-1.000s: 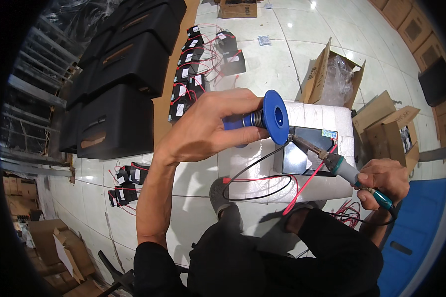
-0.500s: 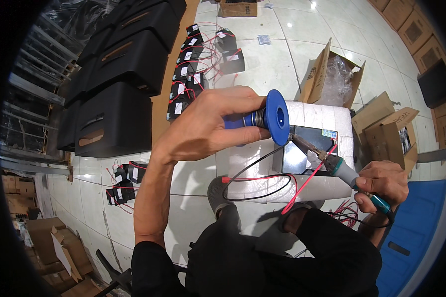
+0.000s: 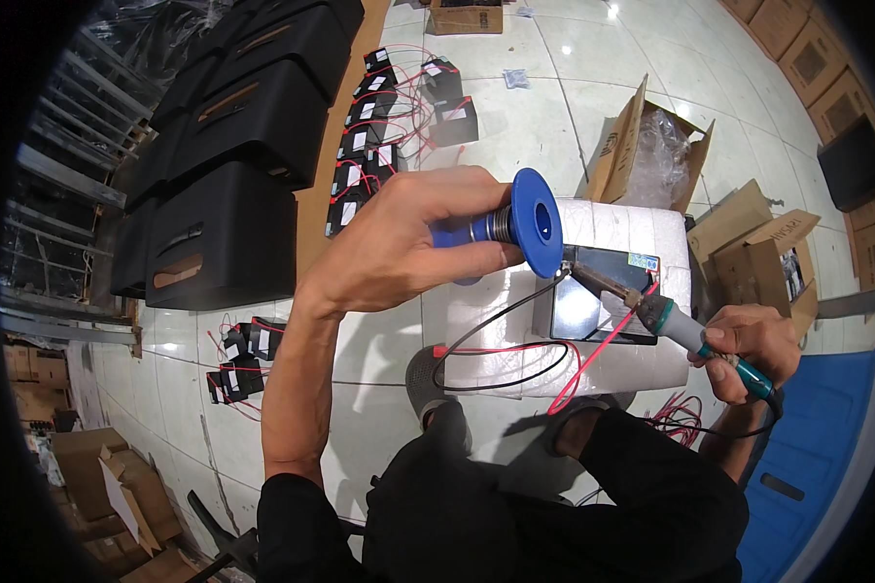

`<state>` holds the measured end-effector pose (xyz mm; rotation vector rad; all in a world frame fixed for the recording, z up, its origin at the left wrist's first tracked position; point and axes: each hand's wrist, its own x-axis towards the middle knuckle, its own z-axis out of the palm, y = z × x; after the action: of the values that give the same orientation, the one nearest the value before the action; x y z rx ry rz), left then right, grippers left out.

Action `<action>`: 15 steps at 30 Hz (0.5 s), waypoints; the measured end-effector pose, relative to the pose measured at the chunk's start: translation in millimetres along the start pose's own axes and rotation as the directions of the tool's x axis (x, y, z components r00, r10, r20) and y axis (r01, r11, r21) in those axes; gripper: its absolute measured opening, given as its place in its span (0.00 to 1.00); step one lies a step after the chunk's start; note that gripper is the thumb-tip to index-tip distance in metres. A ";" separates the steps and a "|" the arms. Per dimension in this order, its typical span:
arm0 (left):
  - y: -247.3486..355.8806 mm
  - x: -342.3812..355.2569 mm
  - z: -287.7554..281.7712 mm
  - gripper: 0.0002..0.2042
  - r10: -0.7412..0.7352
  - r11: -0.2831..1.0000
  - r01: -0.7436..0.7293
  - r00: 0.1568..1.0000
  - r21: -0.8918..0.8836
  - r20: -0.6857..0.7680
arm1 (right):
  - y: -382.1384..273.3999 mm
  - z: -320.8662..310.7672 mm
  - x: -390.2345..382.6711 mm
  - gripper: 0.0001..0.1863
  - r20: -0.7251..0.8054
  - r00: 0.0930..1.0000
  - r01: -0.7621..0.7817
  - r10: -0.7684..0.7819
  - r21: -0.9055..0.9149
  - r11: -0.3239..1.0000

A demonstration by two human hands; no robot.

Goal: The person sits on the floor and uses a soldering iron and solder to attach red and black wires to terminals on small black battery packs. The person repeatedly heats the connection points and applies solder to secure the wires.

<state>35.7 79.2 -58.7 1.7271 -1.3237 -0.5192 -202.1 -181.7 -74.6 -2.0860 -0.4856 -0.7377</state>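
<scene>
The left hand (image 3: 399,238) pinches the spool (image 3: 529,225) between its fingers; the right hand (image 3: 753,348) grips the iron (image 3: 683,330), tip by the black wire (image 3: 497,314) at the far-left corner of the battery (image 3: 578,316), on foam (image 3: 642,374). Soldering seems in hand, calling next for a steady tip.

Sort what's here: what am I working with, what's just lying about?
Working with:
Blue spool, in your left hand
Soldering iron, in your right hand
Glossy black block
Red wire
White block underneath

Apparently just lying about:
Black cases
Cardboard box
Small packet on the floor
</scene>
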 end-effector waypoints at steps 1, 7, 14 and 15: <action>-0.1 -0.2 0.2 0.15 0.000 1.000 0.000 1.000 0.005 0.000 | 0.7 0.3 -0.5 0.11 -0.006 1.000 0.003 -0.003 -0.001 1.000; -0.2 -1.3 -1.4 0.16 -0.005 1.000 0.005 1.000 0.016 0.005 | -2.0 2.4 2.4 0.10 0.024 0.999 0.039 -0.038 -0.010 0.999; -0.3 -2.9 -0.9 0.16 -0.001 1.000 0.001 1.000 0.020 0.003 | -7.6 0.1 7.7 0.09 0.078 0.997 0.034 -0.030 -0.048 0.998; -0.3 -3.2 -0.8 0.16 0.002 1.000 -0.001 1.000 0.017 -0.002 | -8.2 0.0 8.2 0.09 0.084 0.996 0.037 -0.032 -0.055 0.998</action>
<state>35.3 82.5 -59.1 1.7396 -1.3310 -0.5066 -200.7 -176.5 -64.4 -2.1724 -0.5539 -0.6936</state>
